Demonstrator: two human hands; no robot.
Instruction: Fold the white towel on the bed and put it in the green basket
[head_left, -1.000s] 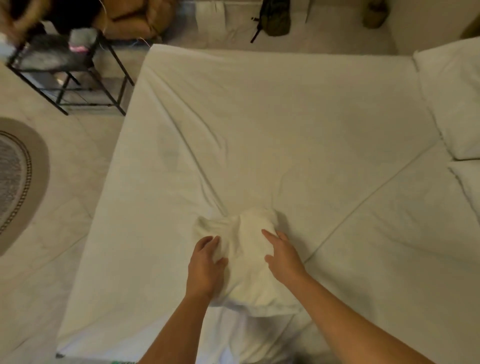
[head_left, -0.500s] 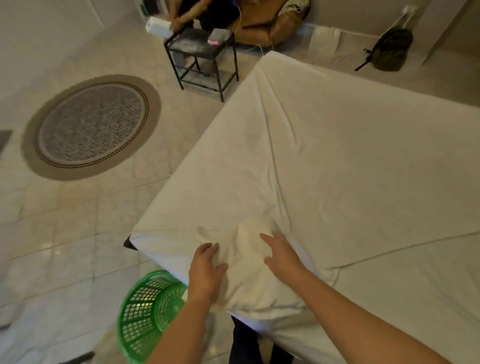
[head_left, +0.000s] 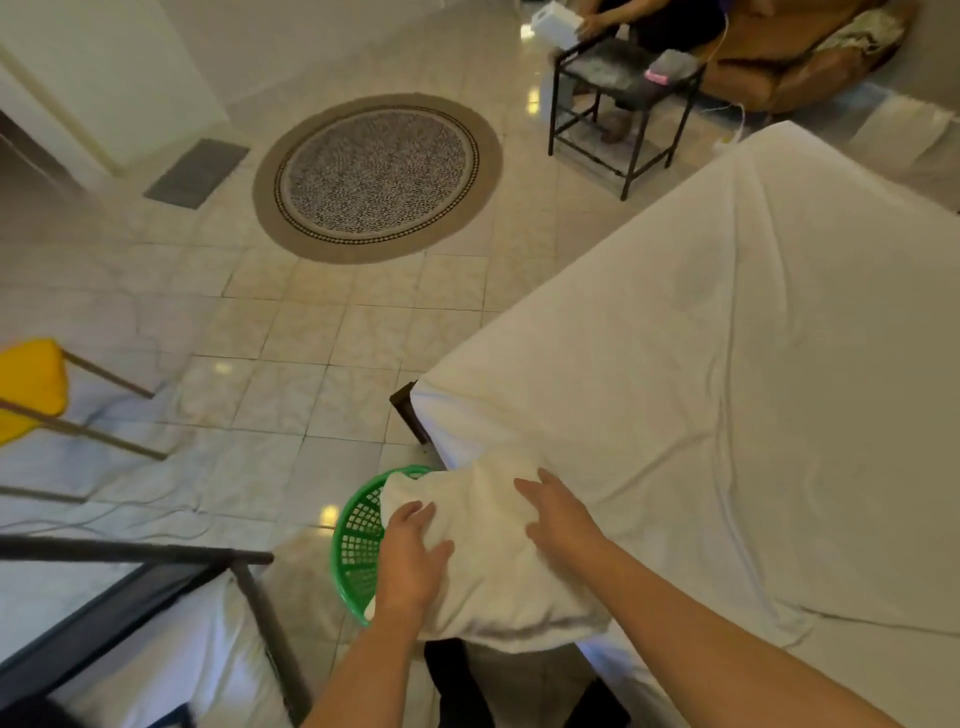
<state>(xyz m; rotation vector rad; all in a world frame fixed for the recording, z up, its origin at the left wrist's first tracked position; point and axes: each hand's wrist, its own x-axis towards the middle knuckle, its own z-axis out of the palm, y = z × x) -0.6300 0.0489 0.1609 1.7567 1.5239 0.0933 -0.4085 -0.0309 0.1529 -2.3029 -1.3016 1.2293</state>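
A round beige speckled rug (head_left: 377, 176) lies on the pale tiled floor (head_left: 322, 332). Beyond it stands a black metal side table (head_left: 605, 65), and at the left a yellow seat (head_left: 28, 384).

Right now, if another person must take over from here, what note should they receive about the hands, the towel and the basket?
Left hand: lies on the left part of the white towel, fingers fairly straight.
Right hand: flat on top of the towel, farther right.
Towel: a folded bundle at the corner of the bed, its left end overhanging the green basket on the floor.
Done: the folding, judging by its shape.
Left: get the towel fully into the basket.
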